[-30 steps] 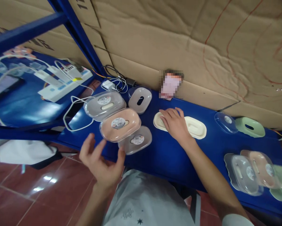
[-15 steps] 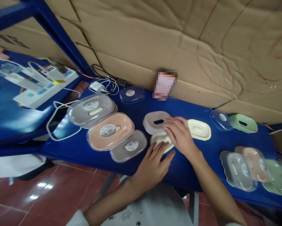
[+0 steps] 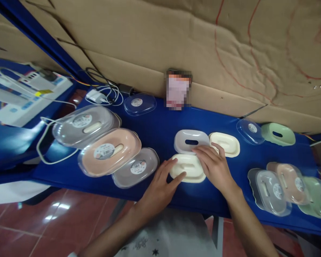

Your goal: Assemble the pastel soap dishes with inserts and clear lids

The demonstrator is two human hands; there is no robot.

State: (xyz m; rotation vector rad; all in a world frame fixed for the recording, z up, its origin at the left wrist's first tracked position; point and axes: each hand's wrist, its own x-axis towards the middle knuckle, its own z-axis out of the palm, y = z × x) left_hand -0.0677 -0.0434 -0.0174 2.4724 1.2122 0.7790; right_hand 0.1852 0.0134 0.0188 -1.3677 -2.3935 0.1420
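Head view: left hand (image 3: pixel 160 185) and right hand (image 3: pixel 215 166) flat, fingers loosely spread, resting on cream soap dish (image 3: pixel 187 167) at near middle of blue table (image 3: pixel 160 128); touching from both sides, not clamped. Just behind, touching it: grey slotted tray (image 3: pixel 191 141), second cream dish (image 3: pixel 225 143). Further left: lidded grey (image 3: pixel 82 125), pink (image 3: pixel 109 151) and small grey boxes (image 3: pixel 135 172), already closed. Right: loose clear lid (image 3: pixel 250 131) beside green tray (image 3: pixel 277 134), unassembled. Cream dish judged midway, lacking tray and lid.

under my hands — a cream tray (image 3: pixel 188 168) of smooth matt plastic; the shelf (image 3: pixel 160 128) glossy blue metal, the backing (image 3: pixel 160 46) rough creased cardboard.
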